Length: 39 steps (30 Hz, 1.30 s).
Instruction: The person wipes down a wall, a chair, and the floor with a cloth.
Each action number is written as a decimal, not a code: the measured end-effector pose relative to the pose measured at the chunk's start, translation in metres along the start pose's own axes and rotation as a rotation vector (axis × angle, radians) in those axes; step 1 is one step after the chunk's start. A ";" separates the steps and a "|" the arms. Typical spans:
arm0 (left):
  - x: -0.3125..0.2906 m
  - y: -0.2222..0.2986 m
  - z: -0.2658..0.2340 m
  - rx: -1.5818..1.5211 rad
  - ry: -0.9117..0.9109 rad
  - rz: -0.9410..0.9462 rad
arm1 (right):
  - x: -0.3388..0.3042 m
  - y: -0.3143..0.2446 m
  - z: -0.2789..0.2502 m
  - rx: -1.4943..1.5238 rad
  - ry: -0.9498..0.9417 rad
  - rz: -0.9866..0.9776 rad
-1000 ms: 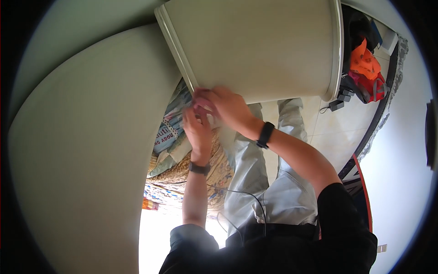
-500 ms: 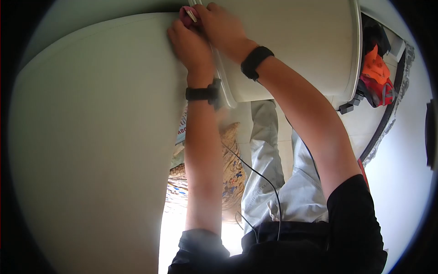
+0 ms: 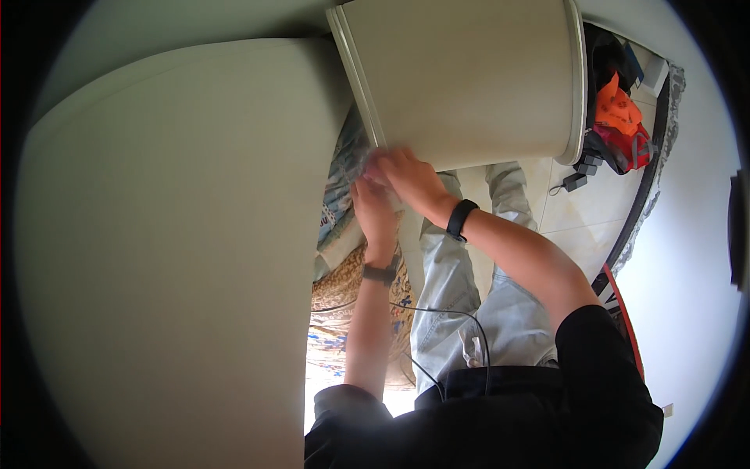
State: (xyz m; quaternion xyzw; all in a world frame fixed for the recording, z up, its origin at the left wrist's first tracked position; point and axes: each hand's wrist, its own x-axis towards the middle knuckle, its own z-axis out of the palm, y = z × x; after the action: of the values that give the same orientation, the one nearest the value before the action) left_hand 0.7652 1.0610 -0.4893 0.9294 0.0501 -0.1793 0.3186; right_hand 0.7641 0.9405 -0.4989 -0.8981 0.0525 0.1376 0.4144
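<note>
Both the left hand (image 3: 376, 217) and right hand (image 3: 419, 186) grip a blurred pink item (image 3: 374, 168); bluish fabric (image 3: 336, 205) bears partly hidden lettering (image 3: 324, 222).

Home-like room, pale cabinet (image 3: 469, 86), patterned fabrics (image 3: 337, 294), tiled floor (image 3: 582, 199), red bag (image 3: 631, 148) near white wall (image 3: 691, 258)

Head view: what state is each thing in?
Small pink item, held, blurred, shape unclear
Right hand, fingers curled on the pink item
Left hand, fingers bent close to it, grip unclear
Thin black cable, slack, curving
Brown patterned fabric, bunched
Bright orange soft item, crumpled
Black band on right wrist, fastened
</note>
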 end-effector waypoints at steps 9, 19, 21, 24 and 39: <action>0.025 0.042 -0.019 -0.368 -0.268 -0.125 | 0.022 0.010 -0.020 -0.004 -0.088 -0.030; 0.006 -0.009 0.007 -0.597 -0.157 -0.212 | -0.001 0.014 0.011 0.071 0.038 -0.020; -0.010 -0.028 0.015 -0.509 -0.168 -0.220 | -0.019 0.011 0.017 0.040 0.051 -0.025; -0.042 -0.067 0.040 -0.378 -0.296 -0.159 | -0.050 0.028 0.030 -0.043 -0.100 -0.010; -0.214 -0.106 0.146 0.039 -0.600 -0.079 | -0.245 0.137 0.064 0.116 -0.393 0.188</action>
State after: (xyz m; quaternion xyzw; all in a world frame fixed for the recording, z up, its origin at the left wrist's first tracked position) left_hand 0.5003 1.0604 -0.5791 0.8382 -0.0134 -0.4590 0.2941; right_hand 0.4876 0.8949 -0.5677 -0.8198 0.0622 0.3447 0.4531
